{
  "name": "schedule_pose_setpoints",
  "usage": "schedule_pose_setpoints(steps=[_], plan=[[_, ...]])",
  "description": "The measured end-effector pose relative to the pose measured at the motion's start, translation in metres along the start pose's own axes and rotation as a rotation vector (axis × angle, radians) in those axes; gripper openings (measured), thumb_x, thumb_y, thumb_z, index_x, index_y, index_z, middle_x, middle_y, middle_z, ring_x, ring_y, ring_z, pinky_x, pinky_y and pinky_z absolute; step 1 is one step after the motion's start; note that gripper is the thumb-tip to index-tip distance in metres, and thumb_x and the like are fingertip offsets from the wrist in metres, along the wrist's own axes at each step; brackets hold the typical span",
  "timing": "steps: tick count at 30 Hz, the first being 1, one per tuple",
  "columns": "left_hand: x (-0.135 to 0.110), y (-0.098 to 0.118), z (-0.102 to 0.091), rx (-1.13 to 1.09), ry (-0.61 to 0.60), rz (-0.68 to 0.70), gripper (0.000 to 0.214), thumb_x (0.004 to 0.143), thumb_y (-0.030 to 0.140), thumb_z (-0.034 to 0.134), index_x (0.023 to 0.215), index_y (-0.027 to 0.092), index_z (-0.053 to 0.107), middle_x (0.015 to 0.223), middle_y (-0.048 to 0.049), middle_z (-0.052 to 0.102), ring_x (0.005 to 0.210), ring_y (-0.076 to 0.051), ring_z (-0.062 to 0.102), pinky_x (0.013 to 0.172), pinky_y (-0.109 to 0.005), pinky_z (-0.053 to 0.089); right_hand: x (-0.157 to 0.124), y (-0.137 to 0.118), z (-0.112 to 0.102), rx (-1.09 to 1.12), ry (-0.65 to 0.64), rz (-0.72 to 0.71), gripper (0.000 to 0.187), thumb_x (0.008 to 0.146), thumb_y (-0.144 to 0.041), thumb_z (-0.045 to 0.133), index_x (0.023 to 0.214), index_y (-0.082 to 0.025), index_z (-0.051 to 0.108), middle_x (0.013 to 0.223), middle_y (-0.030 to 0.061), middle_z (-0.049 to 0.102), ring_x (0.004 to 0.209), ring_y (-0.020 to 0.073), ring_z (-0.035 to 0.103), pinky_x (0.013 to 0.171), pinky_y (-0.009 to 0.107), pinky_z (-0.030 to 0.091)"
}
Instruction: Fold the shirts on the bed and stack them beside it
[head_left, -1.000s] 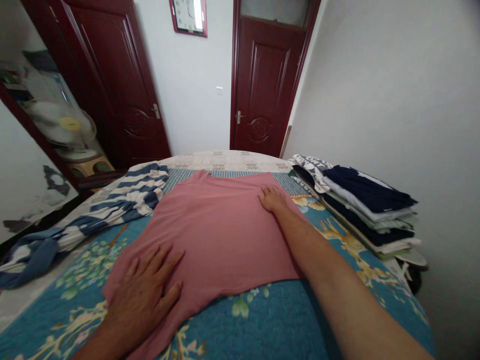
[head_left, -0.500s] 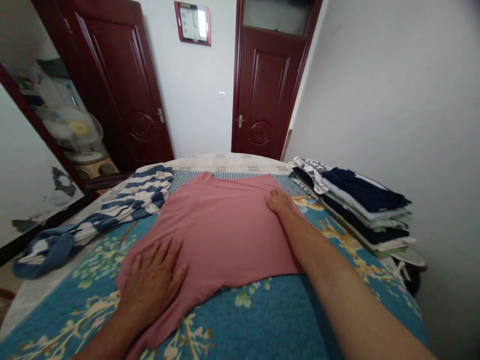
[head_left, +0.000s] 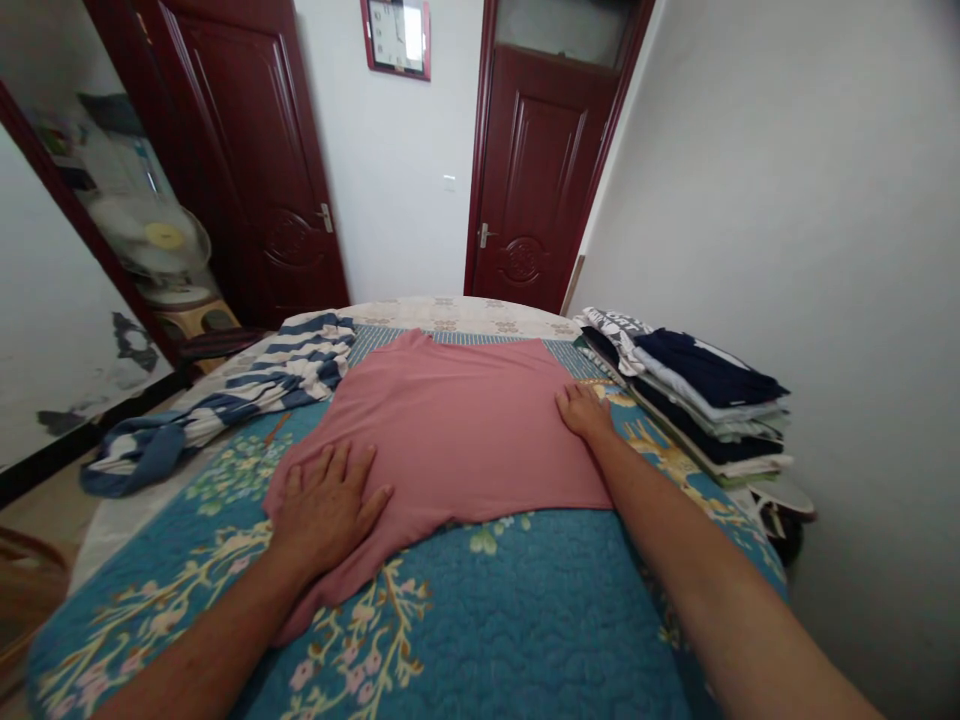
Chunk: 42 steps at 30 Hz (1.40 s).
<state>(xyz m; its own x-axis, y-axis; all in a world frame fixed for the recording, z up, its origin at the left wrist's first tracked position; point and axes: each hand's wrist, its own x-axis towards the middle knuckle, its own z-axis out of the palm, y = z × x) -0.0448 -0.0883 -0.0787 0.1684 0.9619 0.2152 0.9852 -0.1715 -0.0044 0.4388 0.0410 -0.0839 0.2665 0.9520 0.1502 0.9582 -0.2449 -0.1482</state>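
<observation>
A pink T-shirt lies spread out on the blue floral bedspread, its hem end toward the right. My left hand rests flat on the shirt's near left part, by a sleeve, with the fingers spread. At the shirt's right edge, toward the far side, my right hand presses down palm-first with its fingers stretched out. Neither hand grips the cloth. Small creases run across the shirt near its left end.
To the right stands a stack of folded clothes against the wall. A crumpled blue-and-white striped garment lies at the left edge of the bed. Beyond are two dark red doors, a wall clock and a fan.
My right hand has slid right to the shirt's edge. My left hand stays flat on the cloth. The camera view has shifted slightly.
</observation>
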Motion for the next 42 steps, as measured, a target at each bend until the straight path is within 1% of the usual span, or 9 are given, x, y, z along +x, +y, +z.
schedule_pose_setpoints(steps=[7,13,20,25,28,33,38,40,42], plan=[[-0.003,0.0,-0.005,-0.059,-0.003,0.048,0.075,0.101,0.066,0.042,0.159,0.018,0.055,0.169,-0.0234,0.044,0.156,-0.048,0.038,0.123,-0.069,0.026,-0.049,0.022,-0.003,-0.023,0.032,-0.133,0.059,0.112,-0.051,0.029,0.154,-0.02,0.057,0.165,0.0153,0.05,0.154,0.0326,0.042,0.126,0.057,0.031],[-0.008,-0.03,-0.013,-0.338,-0.031,0.235,0.067,0.098,0.058,0.054,0.151,0.019,0.063,0.163,-0.0177,0.054,0.153,-0.038,0.046,0.129,-0.056,0.031,-0.084,0.051,0.002,-0.004,0.147,-0.305,0.06,0.11,-0.049,0.03,0.145,-0.014,0.065,0.154,0.0192,0.06,0.145,0.0325,0.053,0.124,0.05,0.037],[-0.064,-0.053,-0.049,-0.728,-0.066,0.277,0.051,0.099,0.055,0.061,0.138,0.025,0.073,0.151,-0.0094,0.067,0.15,-0.032,0.052,0.129,-0.052,0.037,-0.119,0.061,-0.006,0.178,0.198,-0.411,0.059,0.104,-0.05,0.042,0.141,-0.011,0.065,0.144,0.0226,0.066,0.138,0.0364,0.059,0.122,0.055,0.042],[-0.106,-0.055,-0.051,-0.593,-0.05,0.374,0.056,0.089,0.054,0.078,0.139,0.031,0.073,0.156,-0.0094,0.063,0.15,-0.034,0.052,0.127,-0.055,0.04,-0.155,0.075,-0.031,0.426,-0.002,-0.487,0.061,0.093,-0.057,0.062,0.142,-0.021,0.066,0.146,0.0159,0.067,0.136,0.0344,0.063,0.12,0.053,0.046],[-0.113,-0.056,-0.043,-0.536,-0.003,0.372,0.034,0.098,0.047,0.067,0.124,0.029,0.079,0.141,-0.0091,0.072,0.139,-0.03,0.061,0.125,-0.05,0.042,-0.176,0.091,-0.044,0.484,-0.14,-0.56,0.05,0.088,-0.053,0.069,0.129,-0.024,0.073,0.145,0.013,0.068,0.137,0.0332,0.063,0.119,0.051,0.048],[-0.092,-0.057,-0.054,-0.574,-0.039,0.196,0.033,0.102,0.05,0.052,0.105,0.025,0.075,0.107,-0.0076,0.079,0.101,-0.026,0.072,0.095,-0.038,0.056,-0.191,0.103,-0.048,0.433,-0.012,-0.556,0.02,0.09,-0.041,0.062,0.09,-0.025,0.074,0.13,0.0113,0.075,0.125,0.032,0.068,0.112,0.05,0.052],[-0.023,-0.058,-0.066,-0.747,0.014,-0.17,0.042,0.091,0.062,0.057,0.094,0.023,0.073,0.081,-0.0023,0.073,0.077,-0.023,0.065,0.069,-0.031,0.048,-0.175,0.091,-0.042,0.343,0.1,-0.391,0.028,0.095,-0.044,0.051,0.1,-0.025,0.071,0.098,0.0089,0.078,0.093,0.0288,0.074,0.089,0.043,0.058],[0.003,-0.056,-0.06,-0.806,0.057,-0.349,0.046,0.085,0.064,0.059,0.093,0.021,0.074,0.068,-0.0017,0.068,0.066,-0.022,0.062,0.061,-0.031,0.044,-0.165,0.088,-0.039,0.318,0.136,-0.297,0.033,0.097,-0.047,0.046,0.103,-0.025,0.07,0.096,0.0094,0.078,0.092,0.0292,0.075,0.087,0.042,0.057],[0.018,-0.053,-0.051,-0.855,0.044,-0.4,0.051,0.082,0.065,0.06,0.094,0.019,0.076,0.067,-0.0032,0.068,0.066,-0.023,0.063,0.062,-0.032,0.045,-0.159,0.088,-0.035,0.327,0.152,-0.26,0.038,0.097,-0.049,0.046,0.108,-0.024,0.072,0.103,0.011,0.079,0.098,0.0299,0.075,0.09,0.042,0.057]])
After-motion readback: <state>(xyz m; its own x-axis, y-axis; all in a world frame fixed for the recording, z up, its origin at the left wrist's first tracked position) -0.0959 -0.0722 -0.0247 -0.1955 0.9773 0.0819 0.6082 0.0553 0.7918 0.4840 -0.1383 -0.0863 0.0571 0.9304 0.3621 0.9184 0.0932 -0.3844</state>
